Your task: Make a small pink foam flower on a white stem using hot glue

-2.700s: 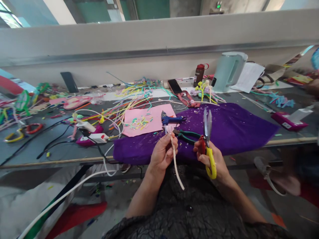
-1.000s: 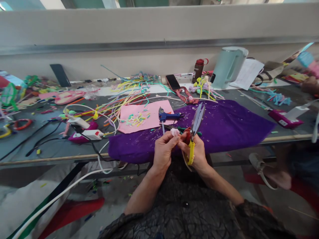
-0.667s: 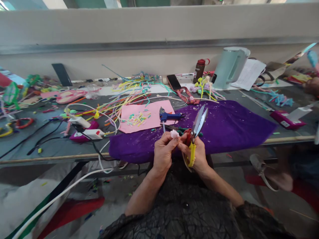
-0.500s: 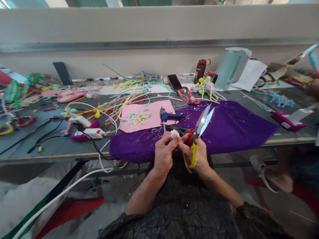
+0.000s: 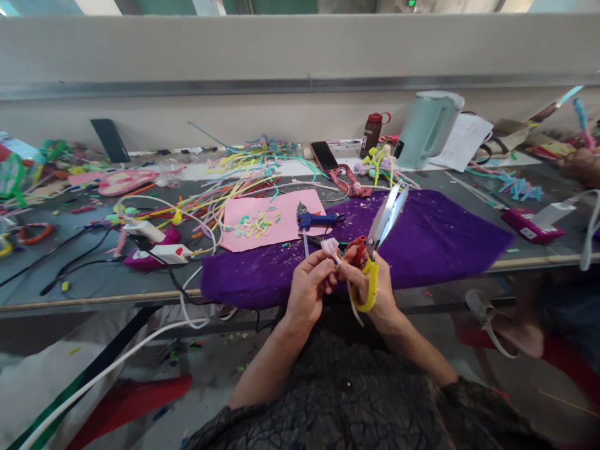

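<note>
My left hand pinches a small pale pink fuzzy piece near the front edge of the purple cloth. Close against it, my right hand grips scissors with yellow and red handles, blades pointing up and slightly parted. Its thumb and finger also meet at the pink piece's stem. Just behind the hands lies a blue glue gun, partly over a pink sheet that bears short coloured bits.
Coloured fuzzy stems spread behind left. A phone, a dark bottle and a pale green jug stand or lie at the back. Power strips with cables sit left. Another person's hand shows far right.
The pink piece has tilted in my fingers, with its stem side now showing toward my right hand. The scissors have shifted slightly, and the whole view has moved a little.
</note>
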